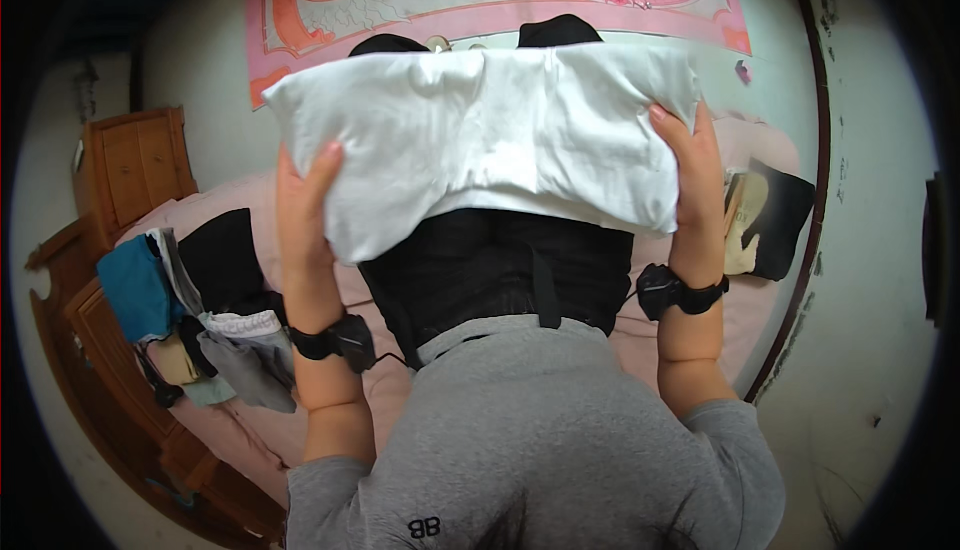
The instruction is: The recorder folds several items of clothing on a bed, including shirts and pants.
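A white cloth garment (495, 129), folded into a wide band, is stretched above my lap between both hands. My left hand (304, 190) grips its left end, thumb on top and fingers hidden behind the fabric. At the right end my right hand (694, 167) holds it the same way, thumb over the cloth. The garment's lower edge hangs over my black trousers (495, 272). Each wrist wears a black strapped device.
I sit on a pink-covered bed (337, 392). At left lie folded clothes, blue (137, 287), black (223, 261) and grey (251, 366), near a wooden headboard (120, 355). At right are black (784, 220) and beige (748, 216) cloths. A pink patterned mat (495, 13) covers the floor ahead.
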Demonstrator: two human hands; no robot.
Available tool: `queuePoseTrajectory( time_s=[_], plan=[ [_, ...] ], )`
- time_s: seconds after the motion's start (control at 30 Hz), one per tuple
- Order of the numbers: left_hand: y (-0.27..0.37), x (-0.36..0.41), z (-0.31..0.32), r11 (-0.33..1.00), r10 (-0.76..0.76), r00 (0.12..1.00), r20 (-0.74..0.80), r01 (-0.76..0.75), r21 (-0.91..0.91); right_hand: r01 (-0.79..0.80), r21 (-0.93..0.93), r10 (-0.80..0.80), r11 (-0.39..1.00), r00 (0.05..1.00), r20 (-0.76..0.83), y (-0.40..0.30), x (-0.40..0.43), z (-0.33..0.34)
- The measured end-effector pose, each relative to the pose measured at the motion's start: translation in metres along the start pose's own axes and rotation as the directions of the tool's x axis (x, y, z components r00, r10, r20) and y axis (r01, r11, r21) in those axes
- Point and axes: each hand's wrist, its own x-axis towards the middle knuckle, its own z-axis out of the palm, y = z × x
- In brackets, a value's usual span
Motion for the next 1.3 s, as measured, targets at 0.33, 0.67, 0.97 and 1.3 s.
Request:
queuePoseTrajectory(
  time_s=[0.33,0.67,0.97,1.3],
  plan=[
    [-0.031,-0.024,0.12,0.63,0.413,0.674,0.613,-0.697,0.342,0.257,-0.07,-0.243,0.964,0.955,0.171,0.012,-0.021,0.071],
    [0.016,0.004,0.064,0.58,0.416,0.647,0.639,-0.73,0.361,-0.066,0.161,0.02,0.985,0.963,0.27,0.015,-0.023,-0.026],
    [-0.004,0.047,0.069,0.836,-0.139,0.369,0.919,-0.453,0.308,-0.077,0.073,0.037,0.994,0.897,0.44,0.005,-0.043,-0.076],
    [-0.043,0.079,0.071,0.841,-0.025,0.894,0.447,-0.223,0.492,-0.183,0.137,0.169,0.974,0.98,0.109,0.064,0.015,-0.154]
  ],
)
